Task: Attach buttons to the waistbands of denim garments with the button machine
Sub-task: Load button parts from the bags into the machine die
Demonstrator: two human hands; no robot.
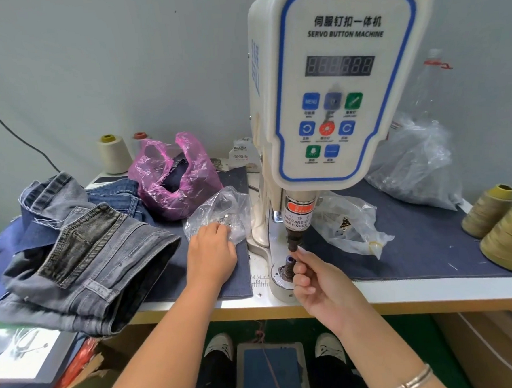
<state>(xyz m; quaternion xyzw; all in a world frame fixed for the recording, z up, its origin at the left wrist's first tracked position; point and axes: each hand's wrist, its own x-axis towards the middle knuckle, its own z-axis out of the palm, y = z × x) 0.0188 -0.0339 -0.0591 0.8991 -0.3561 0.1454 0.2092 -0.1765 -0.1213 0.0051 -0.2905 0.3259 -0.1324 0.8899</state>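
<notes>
— Down by the feet sits the blue foot pedal [270, 370], shoes on either side of it. Is anything on the machine yet?

— No denim. The grey denim garment [82, 264] lies folded on the left of the surface [404, 294], well apart from the button machine [338, 84]. The right hand [320, 283] has its fingers [300, 273] curled at the lower die [289, 266], under the punch [293, 239]; I judge it is seating a part, though whether it pinches anything I cannot tell.

— And the left hand [210, 253]?

— Reaching into the clear bag of buttons [220, 217], fingertips hidden in the plastic, so their grasp is also unclear.

— How would you do this well?

— Seat the piece squarely on the die, then draw the fingers clear before any foot goes to the pedal; the punch label warns as much.

— Room to move?

— Tight beside the column: another clear bag [352, 227] crowds the right, the pink bag [176, 177] sits behind. Open cloth lies between the jeans and the machine base, and the garment overhangs the front edge of the surface.
</notes>
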